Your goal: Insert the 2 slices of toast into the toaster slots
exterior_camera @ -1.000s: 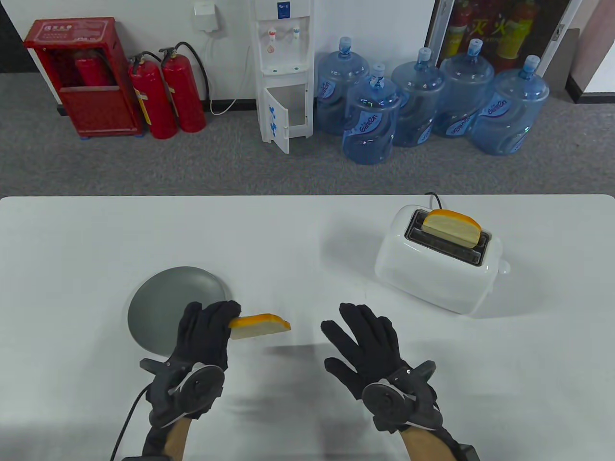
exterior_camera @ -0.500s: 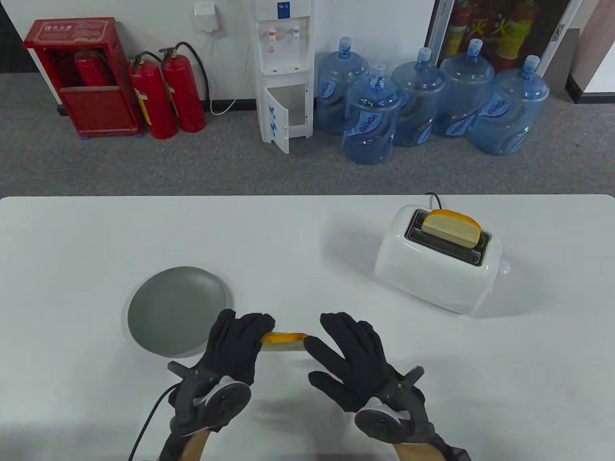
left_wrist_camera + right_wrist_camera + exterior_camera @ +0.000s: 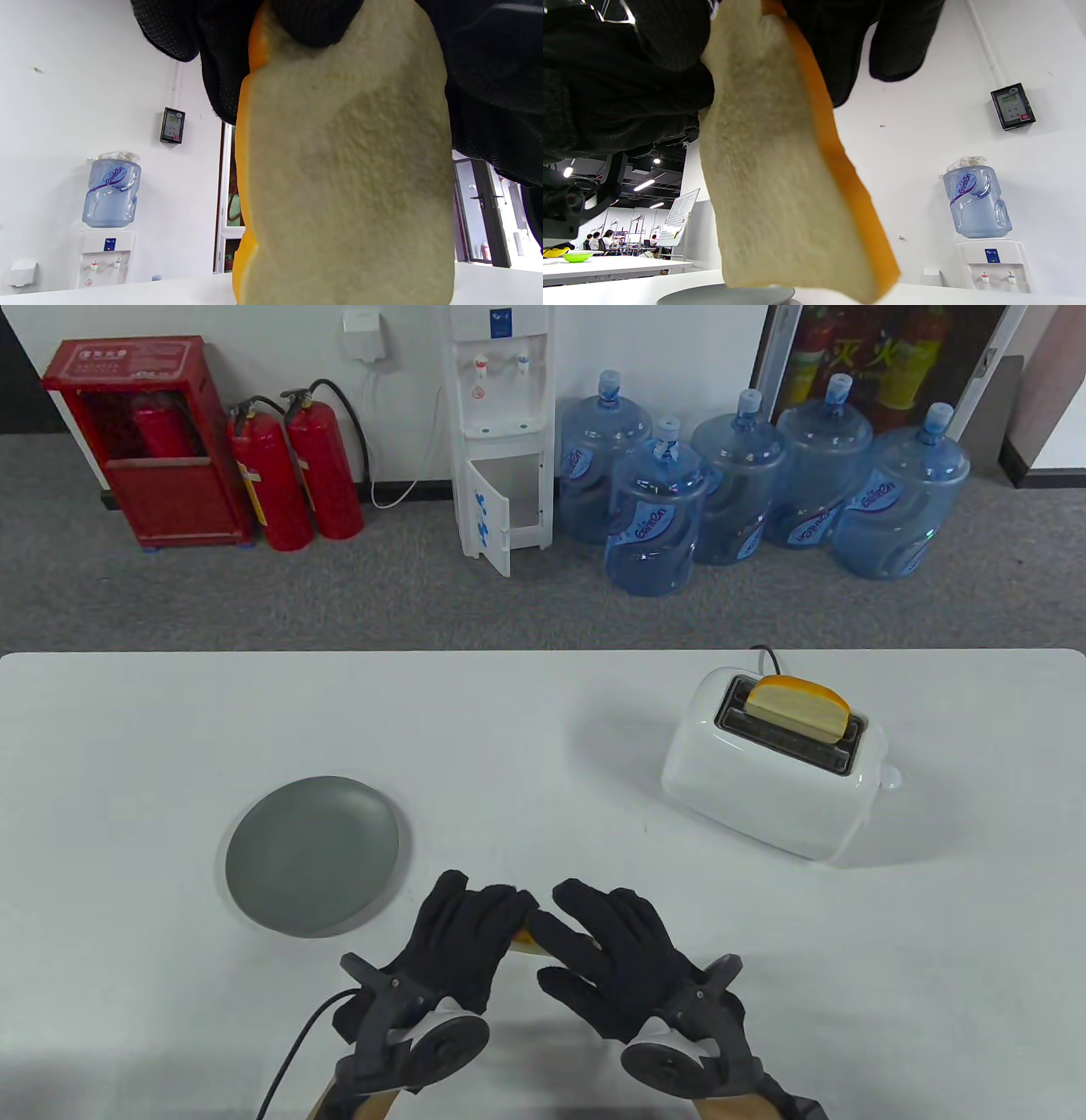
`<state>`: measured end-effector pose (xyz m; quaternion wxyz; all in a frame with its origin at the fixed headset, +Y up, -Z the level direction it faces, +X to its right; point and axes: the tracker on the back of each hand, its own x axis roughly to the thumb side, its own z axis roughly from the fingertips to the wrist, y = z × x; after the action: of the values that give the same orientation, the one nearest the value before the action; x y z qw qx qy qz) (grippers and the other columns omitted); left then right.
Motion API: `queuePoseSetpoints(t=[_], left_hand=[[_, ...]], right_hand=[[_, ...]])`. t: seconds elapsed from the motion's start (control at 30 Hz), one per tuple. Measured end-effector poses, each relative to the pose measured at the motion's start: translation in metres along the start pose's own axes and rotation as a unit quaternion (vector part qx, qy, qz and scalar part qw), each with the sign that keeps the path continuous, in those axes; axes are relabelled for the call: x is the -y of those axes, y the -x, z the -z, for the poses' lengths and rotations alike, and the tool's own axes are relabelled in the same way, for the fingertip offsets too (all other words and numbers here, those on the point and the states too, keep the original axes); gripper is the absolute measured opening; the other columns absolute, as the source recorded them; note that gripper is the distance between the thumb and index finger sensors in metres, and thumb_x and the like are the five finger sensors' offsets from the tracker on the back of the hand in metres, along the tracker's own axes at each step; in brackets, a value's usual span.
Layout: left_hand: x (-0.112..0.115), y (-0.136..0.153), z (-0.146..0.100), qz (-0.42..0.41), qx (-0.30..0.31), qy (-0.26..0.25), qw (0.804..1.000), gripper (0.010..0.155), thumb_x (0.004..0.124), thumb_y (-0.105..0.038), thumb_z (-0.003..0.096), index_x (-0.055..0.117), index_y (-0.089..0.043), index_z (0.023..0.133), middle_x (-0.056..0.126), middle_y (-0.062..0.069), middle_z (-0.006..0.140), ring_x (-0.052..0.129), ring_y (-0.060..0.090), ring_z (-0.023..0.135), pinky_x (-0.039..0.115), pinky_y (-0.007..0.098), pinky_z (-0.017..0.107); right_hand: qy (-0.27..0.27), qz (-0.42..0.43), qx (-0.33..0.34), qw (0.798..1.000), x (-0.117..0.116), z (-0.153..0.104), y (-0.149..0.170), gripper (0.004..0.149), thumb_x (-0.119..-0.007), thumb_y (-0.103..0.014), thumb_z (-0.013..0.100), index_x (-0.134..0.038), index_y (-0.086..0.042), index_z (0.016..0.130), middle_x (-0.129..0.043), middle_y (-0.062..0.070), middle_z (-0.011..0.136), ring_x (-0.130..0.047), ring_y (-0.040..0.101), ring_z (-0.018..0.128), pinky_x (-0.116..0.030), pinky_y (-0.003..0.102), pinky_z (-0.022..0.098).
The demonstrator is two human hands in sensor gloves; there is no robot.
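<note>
A slice of toast (image 3: 525,938) with an orange crust is held low over the table's near edge, almost hidden between both gloved hands. My left hand (image 3: 496,909) grips its left end, and my right hand (image 3: 564,909) has its fingers closed around the right end. The slice (image 3: 348,190) fills the left wrist view, hanging down from a fingertip (image 3: 316,25) pressed on its face. In the right wrist view the same slice (image 3: 780,199) hangs edge-on below the right hand's fingers (image 3: 840,46). The white toaster (image 3: 764,789) stands at the right, with another slice (image 3: 797,706) upright in its back slot.
A grey plate (image 3: 312,855) lies bare to the left of the hands. The toaster's front slot (image 3: 785,744) shows dark and open. A black cord (image 3: 768,653) runs off the table's far edge behind the toaster. Water bottles and fire extinguishers stand on the floor beyond.
The left hand carried the toast rightward and nearer to the table's near edge. The right hand moved in to meet it and now has its fingers on the slice as well.
</note>
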<state>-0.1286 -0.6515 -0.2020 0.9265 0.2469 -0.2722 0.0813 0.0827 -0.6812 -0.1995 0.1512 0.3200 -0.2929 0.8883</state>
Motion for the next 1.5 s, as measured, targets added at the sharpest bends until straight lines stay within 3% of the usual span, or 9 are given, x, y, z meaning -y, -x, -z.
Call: queuePoseSetpoints(t=[0.17,0.4,1.0,1.23,1.33,1.5], left_hand=[[-0.002,0.002,-0.001,-0.015,-0.004,-0.001,1.000,0.048,0.071,-0.026,0.0539,0.069,-0.032,0.101,0.083,-0.004,0.099,0.102,0.019,0.080,0.067,0.049,0.079],[-0.001,0.003,-0.002,-0.040,-0.005,0.005,0.999,0.049,0.070,-0.027,0.0545,0.069,-0.030,0.103,0.083,-0.002,0.099,0.101,0.020,0.081,0.066,0.049,0.079],[0.002,0.002,-0.004,-0.033,0.007,0.002,0.999,0.052,0.070,-0.029,0.0547,0.066,-0.028,0.107,0.081,-0.001,0.101,0.100,0.021,0.083,0.066,0.049,0.079],[0.000,0.004,-0.005,-0.026,0.021,0.005,0.999,0.054,0.070,-0.032,0.0554,0.063,-0.030,0.109,0.077,-0.002,0.108,0.097,0.021,0.094,0.065,0.049,0.080],[-0.001,0.004,-0.005,-0.004,0.024,0.000,1.000,0.056,0.070,-0.034,0.0560,0.060,-0.031,0.111,0.073,-0.002,0.111,0.092,0.023,0.100,0.063,0.050,0.080],[-0.003,0.010,-0.005,-0.018,0.005,0.027,0.999,0.057,0.061,-0.046,0.0576,0.054,-0.038,0.114,0.058,-0.001,0.122,0.064,0.034,0.117,0.053,0.057,0.082]], right_hand=[[0.004,0.005,0.003,1.000,0.000,0.000,-0.002,0.066,-0.067,-0.053,0.065,-0.028,-0.046,0.117,-0.058,0.005,0.120,-0.090,0.016,0.091,-0.073,0.047,0.077],[0.024,0.011,0.018,0.999,0.002,-0.001,-0.006,0.056,-0.068,-0.037,0.068,-0.039,-0.043,0.115,-0.070,0.003,0.111,-0.098,0.009,0.080,-0.080,0.041,0.074],[0.058,-0.008,0.034,0.998,0.003,-0.001,-0.012,0.050,-0.078,-0.038,0.065,-0.052,-0.036,0.108,-0.084,0.001,0.095,-0.107,0.001,0.062,-0.091,0.033,0.065],[0.057,-0.025,0.033,0.998,0.005,0.000,-0.013,0.050,-0.077,-0.037,0.066,-0.051,-0.036,0.108,-0.083,0.001,0.096,-0.107,0.002,0.063,-0.091,0.034,0.065],[0.058,-0.024,0.030,0.998,0.005,0.000,-0.013,0.050,-0.077,-0.038,0.066,-0.050,-0.036,0.109,-0.083,0.001,0.096,-0.106,0.002,0.063,-0.091,0.034,0.065],[0.054,-0.034,0.027,0.998,0.003,0.000,-0.011,0.051,-0.077,-0.037,0.066,-0.050,-0.035,0.109,-0.083,0.001,0.096,-0.106,0.003,0.063,-0.090,0.034,0.065]])
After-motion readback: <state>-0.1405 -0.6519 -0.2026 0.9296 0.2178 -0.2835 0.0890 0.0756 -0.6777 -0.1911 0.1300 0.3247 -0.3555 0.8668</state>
